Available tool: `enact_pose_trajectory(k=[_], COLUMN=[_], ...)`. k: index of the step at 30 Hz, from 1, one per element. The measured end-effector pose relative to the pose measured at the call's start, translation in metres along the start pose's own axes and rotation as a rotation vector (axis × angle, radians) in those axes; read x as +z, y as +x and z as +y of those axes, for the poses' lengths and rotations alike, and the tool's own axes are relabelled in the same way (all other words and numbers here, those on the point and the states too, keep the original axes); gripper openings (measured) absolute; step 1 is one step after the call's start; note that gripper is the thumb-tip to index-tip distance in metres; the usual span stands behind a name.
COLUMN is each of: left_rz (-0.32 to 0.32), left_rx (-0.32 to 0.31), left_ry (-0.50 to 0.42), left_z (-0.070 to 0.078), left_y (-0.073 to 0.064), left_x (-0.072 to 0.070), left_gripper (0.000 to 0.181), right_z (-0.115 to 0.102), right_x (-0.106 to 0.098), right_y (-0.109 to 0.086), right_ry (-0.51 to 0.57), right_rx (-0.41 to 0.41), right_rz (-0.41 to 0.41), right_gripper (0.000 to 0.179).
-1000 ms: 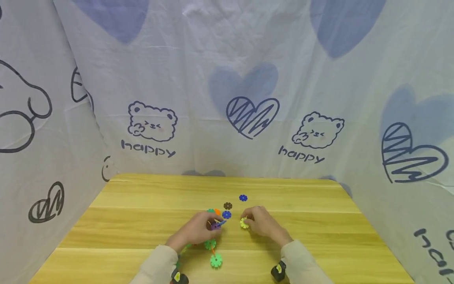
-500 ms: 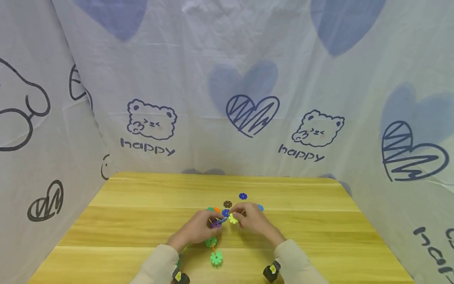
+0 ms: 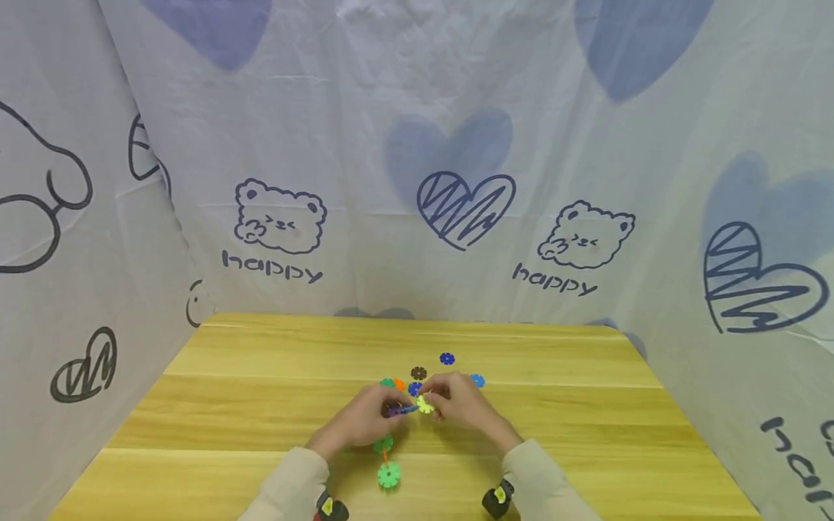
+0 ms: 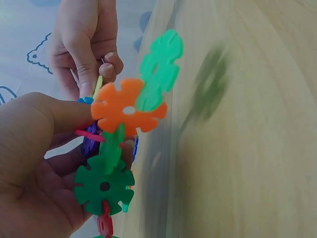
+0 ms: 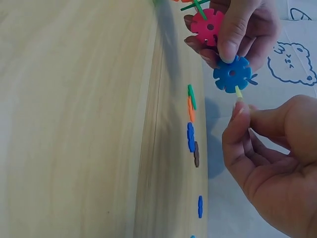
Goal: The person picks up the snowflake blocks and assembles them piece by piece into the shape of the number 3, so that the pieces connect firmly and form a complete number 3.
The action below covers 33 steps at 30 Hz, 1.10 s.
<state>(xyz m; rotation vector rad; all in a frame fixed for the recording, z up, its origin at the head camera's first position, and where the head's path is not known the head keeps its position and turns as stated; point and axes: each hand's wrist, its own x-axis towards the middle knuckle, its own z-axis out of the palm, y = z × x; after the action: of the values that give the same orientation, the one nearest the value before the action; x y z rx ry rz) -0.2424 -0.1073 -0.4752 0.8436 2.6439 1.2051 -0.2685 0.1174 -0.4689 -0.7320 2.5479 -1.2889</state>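
My left hand (image 3: 365,420) holds a chain of slotted snowflake discs. A blue disc (image 5: 232,74) at the chain's near end sits by the left thumb, beside a pink disc (image 5: 202,32). In the left wrist view the chain continues through a dark green disc (image 4: 89,188) and an orange disc (image 4: 114,101) to a light green disc (image 4: 161,64). My right hand (image 3: 464,399) pinches a yellow disc (image 3: 425,404) between thumb and fingers. The yellow disc's edge meets the blue disc's rim; whether the slots interlock, I cannot tell.
On the wooden table (image 3: 554,405) beyond the hands lie loose discs: dark blue (image 3: 447,358), brown (image 3: 418,373), blue (image 3: 414,389), orange (image 3: 399,384), green (image 3: 387,383) and light blue (image 3: 478,380). Printed cloth (image 3: 365,289) hangs behind the table and along both sides.
The right hand has moved left, bringing the yellow disc to the blue one and uncovering a light blue disc. The left hand stays nearly still; the chain's hanging end has swung slightly left.
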Motion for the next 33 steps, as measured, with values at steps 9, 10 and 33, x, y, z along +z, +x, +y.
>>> enact_pose_trajectory(k=[9,10,33], left_rz=[-0.008,-0.009,0.119], left_rx=[-0.007,-0.011,0.005], left_ry=[-0.02,-0.022,-0.016], left_z=[-0.003,-0.003,0.005], left_y=[0.0,0.0,0.004], left_x=[0.002,0.002,0.011], left_gripper=[0.018,0.018,0.006], right_z=[0.001,0.0,-0.015], right_x=[0.002,0.002,0.017], right_y=[0.0,-0.001,-0.004], right_ry=[-0.008,0.001,0.134], right_rx=[-0.017,-0.011,0.095], right_rz=[0.003,0.003,0.135], right_gripper=[0.018,0.018,0.005])
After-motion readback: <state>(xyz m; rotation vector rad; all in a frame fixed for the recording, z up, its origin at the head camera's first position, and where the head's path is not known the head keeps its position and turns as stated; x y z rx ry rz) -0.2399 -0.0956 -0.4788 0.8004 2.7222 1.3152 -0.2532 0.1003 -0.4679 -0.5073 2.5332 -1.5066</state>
